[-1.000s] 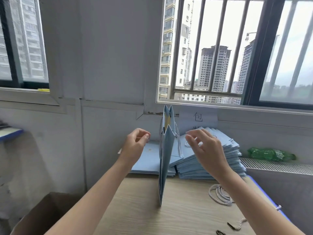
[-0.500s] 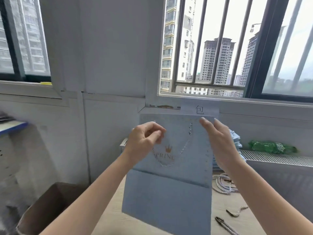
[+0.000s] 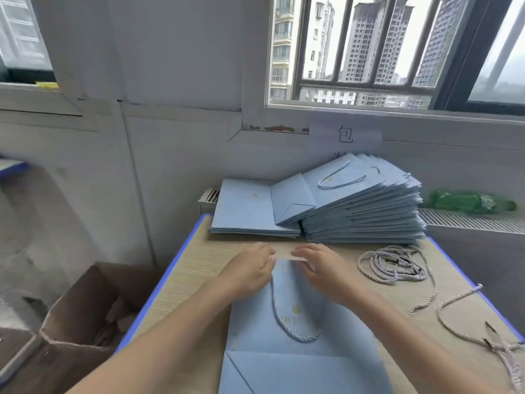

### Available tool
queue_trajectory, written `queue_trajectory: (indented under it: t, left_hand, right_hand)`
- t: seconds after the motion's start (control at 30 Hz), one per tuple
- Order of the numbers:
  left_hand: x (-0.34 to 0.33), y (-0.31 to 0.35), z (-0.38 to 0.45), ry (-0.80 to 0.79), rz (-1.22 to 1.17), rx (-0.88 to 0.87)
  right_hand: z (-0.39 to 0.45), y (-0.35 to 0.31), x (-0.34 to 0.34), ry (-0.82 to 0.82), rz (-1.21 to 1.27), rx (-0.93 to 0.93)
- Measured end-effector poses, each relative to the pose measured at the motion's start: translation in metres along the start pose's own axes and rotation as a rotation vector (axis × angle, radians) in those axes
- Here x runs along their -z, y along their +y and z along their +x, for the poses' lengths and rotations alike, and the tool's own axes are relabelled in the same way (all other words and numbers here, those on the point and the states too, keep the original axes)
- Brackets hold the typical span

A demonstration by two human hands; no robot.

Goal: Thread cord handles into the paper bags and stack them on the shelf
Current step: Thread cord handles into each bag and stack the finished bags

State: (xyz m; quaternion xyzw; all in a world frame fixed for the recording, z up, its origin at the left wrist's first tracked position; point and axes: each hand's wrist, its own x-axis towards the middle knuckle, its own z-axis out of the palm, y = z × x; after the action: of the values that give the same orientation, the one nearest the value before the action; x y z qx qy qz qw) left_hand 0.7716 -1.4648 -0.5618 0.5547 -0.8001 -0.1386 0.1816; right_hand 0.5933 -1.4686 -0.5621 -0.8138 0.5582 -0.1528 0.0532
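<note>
We see a light blue paper bag [image 3: 306, 365] lying flat on the wooden worktop [image 3: 199, 268], its open top edge pointing toward the far edge and its folded bottom reaching the near edge. A twisted cord handle [image 3: 287, 322] loops down across its upper face.

Both hands meet at the bag's top edge. The left hand [image 3: 250, 268] has its fingers curled over that edge and appears to pinch it. The right hand [image 3: 318, 265] also lies on the edge with fingers bent onto the paper, seemingly gripping it, though motion blur keeps us from seeing the fingertips clearly.

Along the far edge of the worktop sit 2 piles of blue bags: a low flat pile [image 3: 250, 211] at the far left corner, and a taller fanned pile [image 3: 366, 206] just beside it to the right, whose top bag already carries a cord loop. Near the right edge lies a tangle of loose cords [image 3: 395, 265], with more strands [image 3: 460, 328] trailing toward the near right corner.

A brown cardboard box [image 3: 74, 331] stands on the floor off the left edge. A green plastic bottle [image 3: 468, 201] lies on the ledge beyond the far right corner.
</note>
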Motion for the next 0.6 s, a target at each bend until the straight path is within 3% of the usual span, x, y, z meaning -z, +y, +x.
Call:
queue_trajectory:
  t: [0.13,0.43,0.53,0.6]
  left_hand:
    - [-0.033,-0.002,-0.005,-0.069,0.268,-0.021]
    - [-0.037,-0.02,0.012,-0.214,0.245,-0.062]
    - [-0.04,-0.019,0.012,-0.149,0.234,-0.07]
    - [-0.04,-0.018,0.01,-0.077,0.192,-0.079]
  right_hand:
    - [-0.003,-0.012,-0.034,-0.094,-0.112,0.065]
    - [0.01,-0.01,-0.05,-0.179,-0.183,0.017]
    - [0.01,-0.007,-0.049,-0.099,-0.082,0.027]
    - [0.009,-0.006,-0.043,0.015,0.171,-0.012]
